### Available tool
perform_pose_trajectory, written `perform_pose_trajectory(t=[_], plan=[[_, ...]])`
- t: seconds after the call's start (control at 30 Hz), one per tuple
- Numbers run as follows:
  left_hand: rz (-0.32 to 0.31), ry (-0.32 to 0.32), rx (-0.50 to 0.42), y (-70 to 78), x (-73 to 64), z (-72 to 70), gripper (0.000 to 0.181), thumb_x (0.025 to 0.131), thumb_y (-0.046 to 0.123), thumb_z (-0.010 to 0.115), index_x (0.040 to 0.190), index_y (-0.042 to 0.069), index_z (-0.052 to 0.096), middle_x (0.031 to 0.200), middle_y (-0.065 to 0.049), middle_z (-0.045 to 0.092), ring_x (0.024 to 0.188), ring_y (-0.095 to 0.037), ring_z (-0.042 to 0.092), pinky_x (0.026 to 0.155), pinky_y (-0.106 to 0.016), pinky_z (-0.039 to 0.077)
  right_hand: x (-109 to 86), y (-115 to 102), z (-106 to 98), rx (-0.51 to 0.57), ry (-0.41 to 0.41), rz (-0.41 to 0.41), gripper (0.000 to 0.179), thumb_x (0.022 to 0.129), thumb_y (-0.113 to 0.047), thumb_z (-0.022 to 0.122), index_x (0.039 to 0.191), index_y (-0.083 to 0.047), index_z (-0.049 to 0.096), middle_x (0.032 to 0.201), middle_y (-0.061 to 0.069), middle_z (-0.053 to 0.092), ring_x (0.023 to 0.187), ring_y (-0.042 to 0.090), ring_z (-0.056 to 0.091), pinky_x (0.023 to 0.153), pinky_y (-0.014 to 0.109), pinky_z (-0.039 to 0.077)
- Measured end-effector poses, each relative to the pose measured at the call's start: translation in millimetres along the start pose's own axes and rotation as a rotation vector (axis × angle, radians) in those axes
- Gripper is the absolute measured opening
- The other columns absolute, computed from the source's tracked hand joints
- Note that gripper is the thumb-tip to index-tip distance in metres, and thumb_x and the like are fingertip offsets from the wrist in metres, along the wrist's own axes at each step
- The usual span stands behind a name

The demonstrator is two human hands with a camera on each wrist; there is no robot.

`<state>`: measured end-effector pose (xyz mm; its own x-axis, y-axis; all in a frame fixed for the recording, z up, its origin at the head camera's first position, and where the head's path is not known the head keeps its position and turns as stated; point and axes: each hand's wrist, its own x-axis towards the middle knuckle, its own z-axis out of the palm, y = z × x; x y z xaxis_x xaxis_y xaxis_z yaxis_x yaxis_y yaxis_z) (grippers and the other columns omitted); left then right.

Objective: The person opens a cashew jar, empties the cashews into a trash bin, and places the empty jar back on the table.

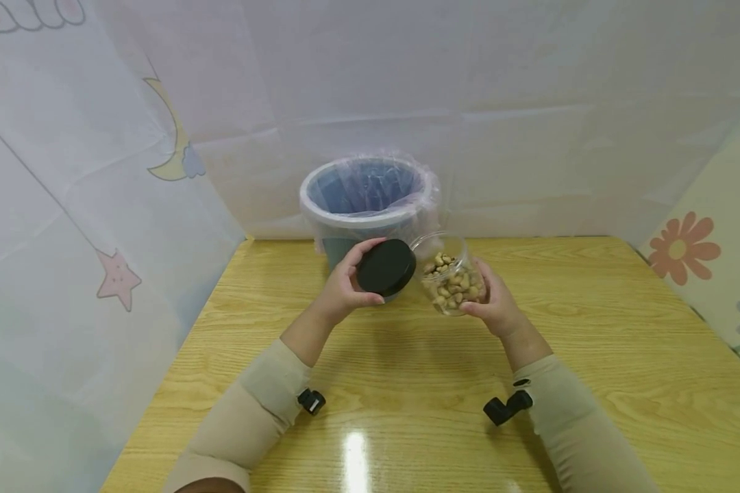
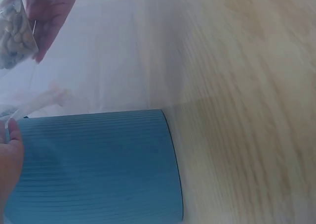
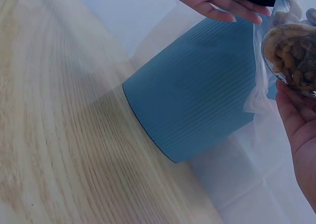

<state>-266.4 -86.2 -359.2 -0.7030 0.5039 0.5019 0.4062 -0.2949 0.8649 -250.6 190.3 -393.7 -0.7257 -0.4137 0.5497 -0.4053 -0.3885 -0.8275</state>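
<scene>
My left hand (image 1: 343,286) grips a round black lid (image 1: 386,267) by its edge, tilted with its flat face toward me. In my right hand (image 1: 497,301) is a clear plastic jar (image 1: 453,281), uncovered and tipped to the left, its mouth close beside the lid. Pale curved nuts that look like cashews (image 1: 458,286) fill the lower part of the jar. Both hands are raised above the table, in front of the bin. The right wrist view shows the fingers (image 3: 291,108) against the jar's base, with nuts visible through it.
A blue ribbed bin (image 3: 197,85) with a white rim and a thin pinkish plastic liner (image 1: 430,198) stands at the table's back edge. The wood-grain table (image 1: 407,383) spreads beneath both arms. Printed cloth (image 1: 530,103) hangs behind and at both sides.
</scene>
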Motion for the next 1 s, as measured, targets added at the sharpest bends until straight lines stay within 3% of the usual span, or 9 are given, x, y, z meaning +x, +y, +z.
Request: perform_pose_trajectory(t=[0.33, 0.53, 0.83, 1.0], plan=[[-0.011, -0.019, -0.012, -5.0, -3.2, -4.2, 0.107, 0.057, 0.041, 0.084, 0.14, 0.002, 0.028, 0.134, -0.015, 0.036, 0.119, -0.024, 0.041, 0.088, -0.028, 0.046, 0.5, -5.2, -5.5, 0.018, 0.007, -0.021, 0.066, 0.078, -0.002, 0.067, 0.135, -0.006, 0.035, 0.115, 0.007, 0.054, 0.1, 0.015, 0.057, 0.082, 0.025, 0.049], [-0.033, -0.087, -0.018, -5.9, -6.0, -6.7, 0.108, 0.057, 0.041, 0.084, 0.14, 0.001, 0.028, 0.137, -0.015, 0.034, 0.12, -0.026, 0.04, 0.09, -0.031, 0.045, 0.6, -8.7, -7.1, 0.019, 0.02, -0.057, 0.067, 0.078, -0.004, 0.068, 0.136, -0.004, 0.034, 0.115, 0.007, 0.055, 0.101, 0.015, 0.057, 0.083, 0.025, 0.049], [-0.114, -0.271, 0.171, -1.5, -11.2, -2.8, 0.1, 0.062, 0.036, 0.082, 0.139, -0.001, 0.03, 0.134, -0.018, 0.039, 0.118, -0.025, 0.044, 0.092, -0.035, 0.044, 1.1, -11.7, -8.7, 0.012, 0.028, -0.037, 0.068, 0.079, -0.004, 0.066, 0.138, -0.008, 0.032, 0.119, 0.007, 0.051, 0.105, 0.016, 0.053, 0.086, 0.026, 0.048], [-0.173, -0.28, 0.277, 4.0, -11.2, 2.3, 0.095, 0.063, 0.029, 0.083, 0.137, -0.001, 0.033, 0.131, -0.017, 0.045, 0.114, -0.022, 0.049, 0.091, -0.034, 0.045, 0.4, -12.1, -9.4, 0.001, 0.038, -0.014, 0.072, 0.08, -0.006, 0.067, 0.14, -0.009, 0.029, 0.121, 0.007, 0.047, 0.106, 0.016, 0.051, 0.085, 0.026, 0.048]])
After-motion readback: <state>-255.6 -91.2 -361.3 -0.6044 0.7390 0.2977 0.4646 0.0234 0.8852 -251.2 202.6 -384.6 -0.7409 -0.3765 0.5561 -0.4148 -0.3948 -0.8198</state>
